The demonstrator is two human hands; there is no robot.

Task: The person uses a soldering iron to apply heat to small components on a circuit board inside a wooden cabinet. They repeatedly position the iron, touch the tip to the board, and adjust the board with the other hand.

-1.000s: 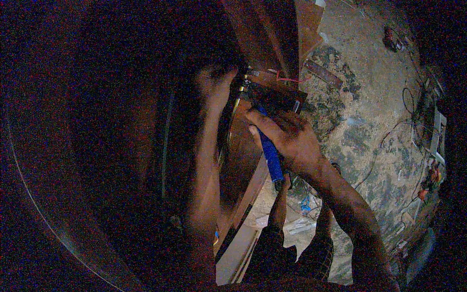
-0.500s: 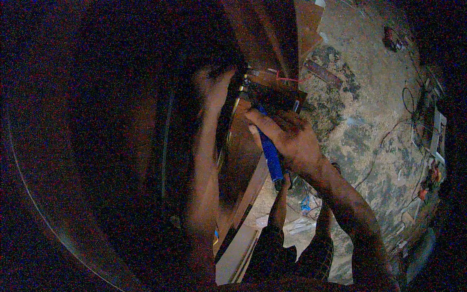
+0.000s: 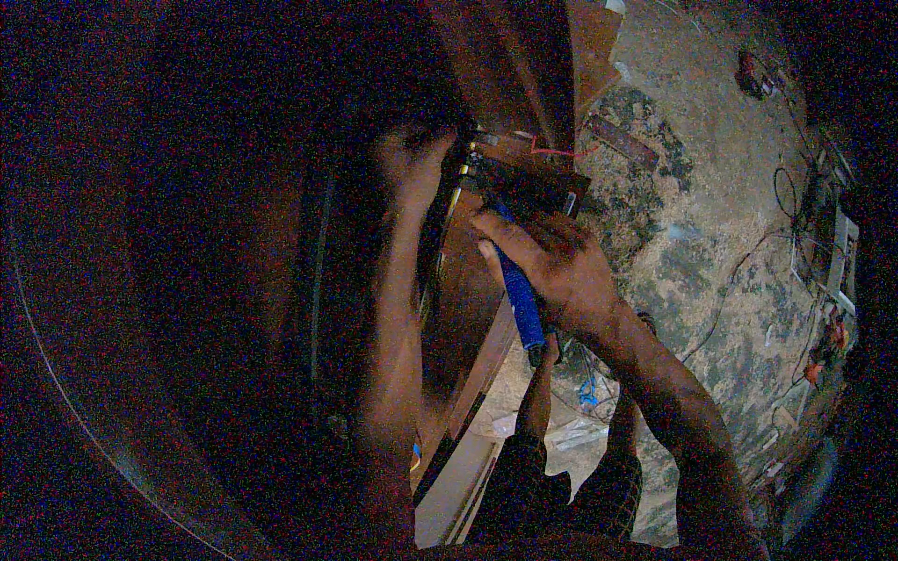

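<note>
My right hand (image 3: 561,266) is closed round the blue textured handle (image 3: 520,304) of a tool. The tool's far end lies at the edge of a brown wooden panel (image 3: 472,271), too dark to make out its kind. A narrow brass-coloured strip (image 3: 456,201) runs along that edge, with small metal pieces near its top. My left hand (image 3: 412,168) reaches into deep shadow on the other side of the edge. Its fingers are dark and blurred, so whether they hold anything does not show.
A large dark brown curved surface fills the left side. Thin red cord (image 3: 552,151) sticks out beyond the panel. On the stained concrete floor (image 3: 711,215) lie a flat reddish-brown strip (image 3: 622,142), loose cables, a blue scrap (image 3: 587,391) and several tools along the right. My bare feet stand below.
Hardly anything differs. My left hand and forearm have shifted very slightly to the right; my right hand keeps its hold on the blue-handled tool.
</note>
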